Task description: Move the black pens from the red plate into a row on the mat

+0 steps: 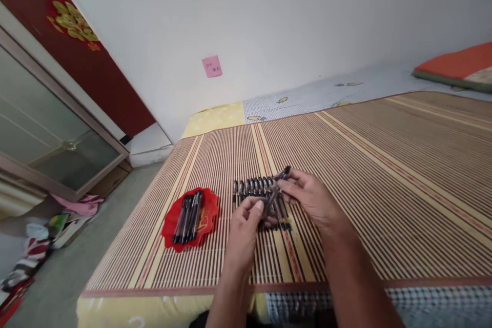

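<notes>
Between my two hands is a dark pen (273, 196), held aslant above the mat. My left hand (248, 218) pinches its lower end, while my right hand (302, 189) grips the capped upper end between thumb and fingers. Under and behind my hands lies a row of several black-capped pens (253, 184), side by side on the striped mat; my hands hide part of them. Left of the row, a red scalloped plate (209, 200) bears several more dark pens (187, 218) in a bundle.
A striped bamboo mat (346, 164) covers the bed. An orange and green folded cloth (453, 67) lies at the far right. Beyond the bed rises a white wall with a pink note (212, 66). At left, a glass-paned door (57, 128) and piled items (38, 246) stand along the floor.
</notes>
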Demonstrator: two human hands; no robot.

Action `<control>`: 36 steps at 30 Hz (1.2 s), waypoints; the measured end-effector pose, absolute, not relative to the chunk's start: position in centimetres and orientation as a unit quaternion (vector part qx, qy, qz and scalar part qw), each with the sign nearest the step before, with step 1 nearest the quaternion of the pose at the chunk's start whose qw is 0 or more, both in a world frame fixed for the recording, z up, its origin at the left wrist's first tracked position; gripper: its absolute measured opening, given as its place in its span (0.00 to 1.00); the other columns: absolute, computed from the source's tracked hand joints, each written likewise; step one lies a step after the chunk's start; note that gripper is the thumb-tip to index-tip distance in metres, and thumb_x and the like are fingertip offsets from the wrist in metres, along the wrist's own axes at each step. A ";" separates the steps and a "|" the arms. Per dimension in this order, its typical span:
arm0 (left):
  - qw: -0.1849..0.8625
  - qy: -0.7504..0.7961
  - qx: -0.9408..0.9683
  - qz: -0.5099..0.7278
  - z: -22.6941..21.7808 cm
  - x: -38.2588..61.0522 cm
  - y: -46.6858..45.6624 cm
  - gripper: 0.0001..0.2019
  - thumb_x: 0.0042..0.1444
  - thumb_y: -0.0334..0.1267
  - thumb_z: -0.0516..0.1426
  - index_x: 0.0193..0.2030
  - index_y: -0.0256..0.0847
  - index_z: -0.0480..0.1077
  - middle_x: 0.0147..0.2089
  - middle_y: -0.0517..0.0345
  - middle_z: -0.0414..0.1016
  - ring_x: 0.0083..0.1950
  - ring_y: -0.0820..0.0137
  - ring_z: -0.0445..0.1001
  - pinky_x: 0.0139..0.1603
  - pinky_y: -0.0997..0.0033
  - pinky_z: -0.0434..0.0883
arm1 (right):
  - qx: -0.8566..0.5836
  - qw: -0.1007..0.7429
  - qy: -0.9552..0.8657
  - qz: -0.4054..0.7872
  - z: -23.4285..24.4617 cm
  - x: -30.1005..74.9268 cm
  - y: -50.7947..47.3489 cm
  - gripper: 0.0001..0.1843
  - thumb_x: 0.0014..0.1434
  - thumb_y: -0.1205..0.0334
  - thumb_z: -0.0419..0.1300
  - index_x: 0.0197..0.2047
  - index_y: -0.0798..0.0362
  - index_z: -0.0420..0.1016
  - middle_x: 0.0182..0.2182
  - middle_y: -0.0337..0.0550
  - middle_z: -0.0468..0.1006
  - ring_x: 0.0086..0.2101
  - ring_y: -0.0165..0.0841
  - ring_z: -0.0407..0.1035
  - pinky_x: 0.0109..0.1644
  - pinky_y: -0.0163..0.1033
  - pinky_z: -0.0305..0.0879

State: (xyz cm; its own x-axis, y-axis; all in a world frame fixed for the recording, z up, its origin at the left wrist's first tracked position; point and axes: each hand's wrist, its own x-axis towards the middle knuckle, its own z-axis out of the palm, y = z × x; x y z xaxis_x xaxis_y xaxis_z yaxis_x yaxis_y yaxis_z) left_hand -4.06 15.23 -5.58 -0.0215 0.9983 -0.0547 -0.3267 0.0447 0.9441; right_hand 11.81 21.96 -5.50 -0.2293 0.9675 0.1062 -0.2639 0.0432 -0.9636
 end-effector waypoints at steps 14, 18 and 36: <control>0.584 0.434 0.388 0.566 -6.4 -3.2 15.6 0.17 0.50 0.47 0.68 0.36 0.39 0.69 0.24 0.66 0.70 0.19 0.80 0.64 0.20 0.81 0.64 | -0.303 0.451 -0.562 0.624 -5.9 11.1 21.9 0.15 0.51 0.52 0.70 0.35 0.53 0.78 0.32 0.39 0.77 0.33 0.30 0.71 0.38 0.35 0.66; 0.620 0.412 0.360 0.563 -6.0 -3.1 15.6 0.17 0.51 0.45 0.68 0.34 0.40 0.65 0.23 0.69 0.65 0.17 0.84 0.56 0.15 0.84 0.54 | -0.310 0.484 -0.544 0.611 -6.4 10.4 21.9 0.15 0.50 0.51 0.70 0.34 0.54 0.78 0.28 0.37 0.75 0.31 0.29 0.68 0.36 0.35 0.66; 0.619 0.389 0.196 0.654 -5.8 -9.1 16.8 0.13 0.50 0.30 0.66 0.43 0.35 0.73 0.32 0.56 0.76 0.25 0.78 0.71 0.21 0.83 0.68 | -0.623 0.406 -0.576 0.339 -11.3 14.7 24.6 0.09 0.55 0.64 0.57 0.37 0.55 0.77 0.24 0.40 0.73 0.24 0.32 0.65 0.27 0.35 0.56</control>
